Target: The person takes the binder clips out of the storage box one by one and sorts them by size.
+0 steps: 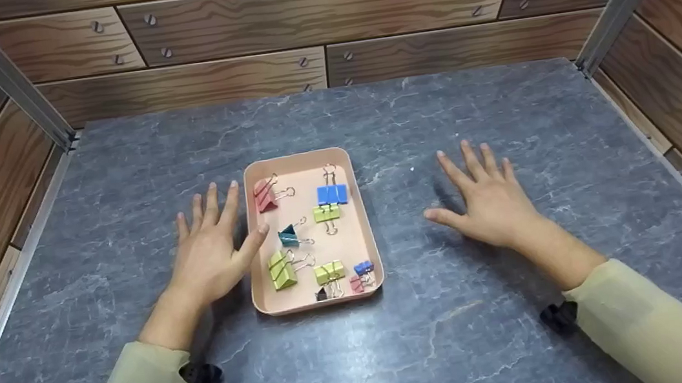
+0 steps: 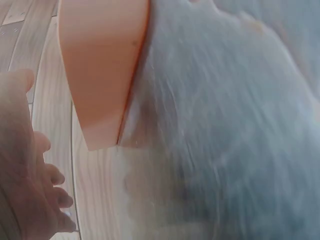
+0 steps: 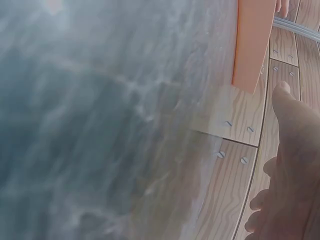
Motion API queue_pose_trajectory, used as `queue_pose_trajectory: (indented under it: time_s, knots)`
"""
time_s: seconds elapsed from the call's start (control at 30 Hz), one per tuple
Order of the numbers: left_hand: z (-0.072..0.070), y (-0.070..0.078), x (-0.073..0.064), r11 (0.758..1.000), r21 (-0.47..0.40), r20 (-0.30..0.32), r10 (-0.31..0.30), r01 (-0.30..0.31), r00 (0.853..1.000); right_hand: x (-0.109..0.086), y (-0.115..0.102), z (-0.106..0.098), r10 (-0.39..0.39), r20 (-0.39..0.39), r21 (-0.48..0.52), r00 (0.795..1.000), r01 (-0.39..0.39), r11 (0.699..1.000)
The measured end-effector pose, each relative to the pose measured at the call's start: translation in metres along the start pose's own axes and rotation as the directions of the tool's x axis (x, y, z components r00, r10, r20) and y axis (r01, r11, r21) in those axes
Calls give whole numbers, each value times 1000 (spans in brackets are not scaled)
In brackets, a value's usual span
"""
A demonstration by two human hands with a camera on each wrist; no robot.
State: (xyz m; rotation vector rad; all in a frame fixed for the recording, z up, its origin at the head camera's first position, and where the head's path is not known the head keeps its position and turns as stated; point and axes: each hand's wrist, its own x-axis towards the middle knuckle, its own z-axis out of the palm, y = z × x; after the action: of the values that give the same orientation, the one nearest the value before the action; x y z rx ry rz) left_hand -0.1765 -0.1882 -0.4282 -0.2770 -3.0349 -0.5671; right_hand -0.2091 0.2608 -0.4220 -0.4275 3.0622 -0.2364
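Observation:
A shallow pink tray (image 1: 305, 164) lies near the middle of the table, with several binder clips inside. Among them are a red clip (image 1: 265, 196), a blue clip (image 1: 332, 194), a teal clip (image 1: 288, 236) and a large lime clip (image 1: 282, 270). Small blue and pink clips and a black one crowd the tray's near right corner. My left hand (image 1: 209, 253) is spread beside the tray's left wall, thumb close to the rim; whether it touches is unclear. To the right, apart from the tray, my right hand (image 1: 491, 205) is spread with nothing in it.
The table (image 1: 464, 345) has a dark grey marbled top. Wood-plank patterned walls (image 1: 319, 12) rise at the back and both sides, with metal posts (image 1: 8, 76) at the rear corners. Each sleeve cuff carries a black wrist device (image 1: 202, 376).

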Motion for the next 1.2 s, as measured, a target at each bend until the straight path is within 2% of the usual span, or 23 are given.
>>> queue_pose_trajectory:
  time_s: [0.3,0.57,0.9,1.2]
  knots:
    - [8,-3,-1,981,-195,-7,8,-9,1000,14,-21,-9,-57,-24,102,998,60,993]
    - [16,-7,-1,931,-363,-24,35,-41,999,38,-47,-13,-142,-88,240,986,159,958]
    - [30,-12,6,866,-491,-66,70,-93,995,72,-68,-8,-229,-155,442,961,275,854]
    - [38,-17,7,837,-535,-93,78,-115,993,100,-80,-3,-193,-191,617,962,270,739]
